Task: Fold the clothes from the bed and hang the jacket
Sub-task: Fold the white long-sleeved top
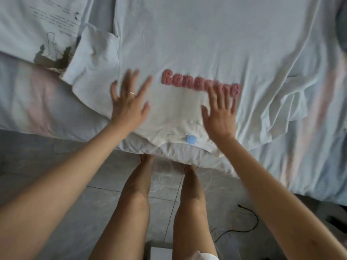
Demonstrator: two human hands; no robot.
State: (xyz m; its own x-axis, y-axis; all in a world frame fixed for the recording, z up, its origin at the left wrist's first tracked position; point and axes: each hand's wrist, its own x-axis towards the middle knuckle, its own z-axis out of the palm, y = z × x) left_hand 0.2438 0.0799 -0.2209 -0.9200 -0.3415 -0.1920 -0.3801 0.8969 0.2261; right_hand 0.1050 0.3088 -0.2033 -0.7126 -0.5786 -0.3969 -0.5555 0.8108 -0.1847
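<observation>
My left hand [129, 104] and right hand [219, 113] lie flat, fingers [145, 87] apart, on the shirt [178, 109] stretching away from me.

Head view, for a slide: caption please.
Left hand and right hand spread flat on a pink-lettered white T-shirt on the bed.

Bed [37, 102] fills your view from 9 through 12 to 4: pale bedding, faint pink stripes, near edge hanging over floor. White T-shirt [187, 44] spread flat on it, centre to 12, collar toward you at bed edge. Blue tag [191, 139] at collar, pink lettering [180, 80] across chest. Its sleeve [93, 53] at 10 touches printed garment [37, 25] lying at 11. Dark object [340, 30] at 2, cut by frame, unclear. Tiled floor [75, 184] from 8 to 5; black cable [251, 220] on it at 5.
</observation>
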